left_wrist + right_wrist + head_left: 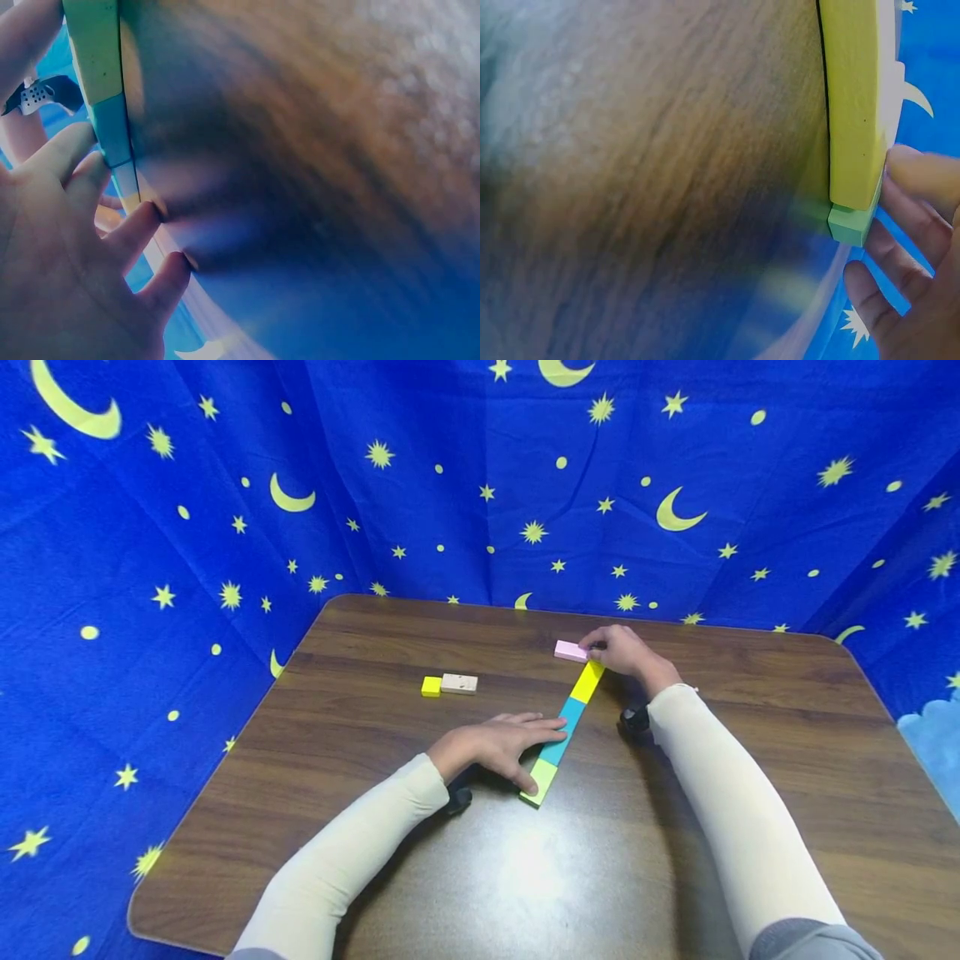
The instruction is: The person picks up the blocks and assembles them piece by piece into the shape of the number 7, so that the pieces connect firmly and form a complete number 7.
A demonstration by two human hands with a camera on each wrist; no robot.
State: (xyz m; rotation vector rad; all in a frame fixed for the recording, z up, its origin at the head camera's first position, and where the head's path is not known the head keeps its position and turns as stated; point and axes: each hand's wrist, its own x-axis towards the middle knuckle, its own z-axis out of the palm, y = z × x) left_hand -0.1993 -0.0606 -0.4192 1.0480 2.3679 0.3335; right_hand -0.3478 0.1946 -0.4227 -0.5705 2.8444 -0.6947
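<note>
A row of wooden blocks runs across the table away from me: a light green block nearest, then blue blocks, then a yellow block. My left hand lies spread along its left side, thumb at the light green block and fingertips at the blue part. At the far end, my right hand has curled fingers beside a pink block. A green block adjoins the yellow end in the right wrist view; from the head view the hand hides it. Whether the fingertips pinch pink or green is unclear.
A small yellow cube and a pale wooden block sit side by side, left of the row. The brown table meets a blue curtain with moons and stars at its back and left edges.
</note>
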